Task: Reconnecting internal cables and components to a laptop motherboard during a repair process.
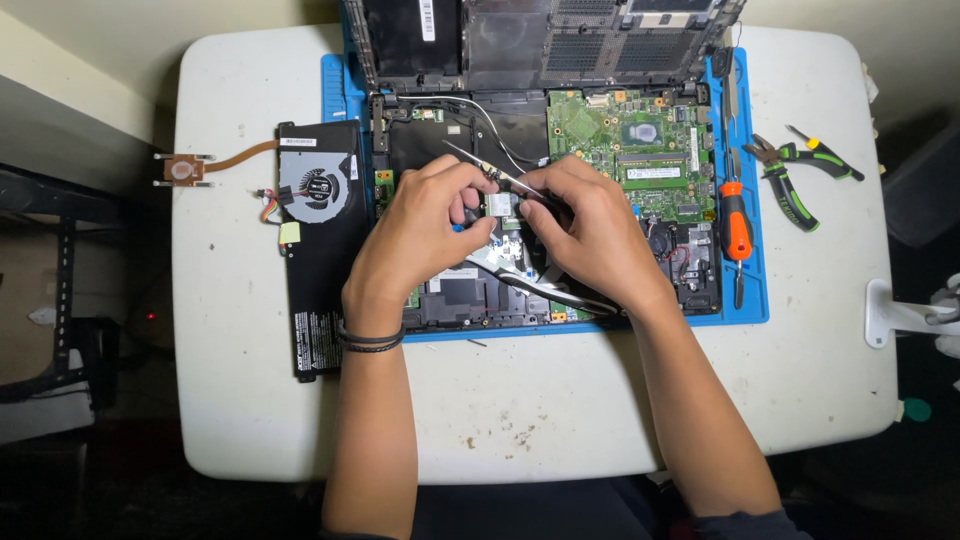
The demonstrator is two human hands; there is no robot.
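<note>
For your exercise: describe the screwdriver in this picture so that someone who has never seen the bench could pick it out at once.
Start at the white table and find the blue mat under the opened laptop. Along the mat's right-hand strip, beside the green circuit board, lies the screwdriver, pointing up and down. Its orange and black handle sets it apart from the green-handled pliers lying off the mat to its right.

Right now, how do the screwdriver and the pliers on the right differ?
The screwdriver has an orange-and-black handle; the pliers have green-and-black grips. The screwdriver lies straight, on the blue mat; the pliers lie slanted, mostly on the white table off the mat's edge. The screwdriver is a single shaft; the pliers have two handles spread apart. Neither hand touches either.
</note>
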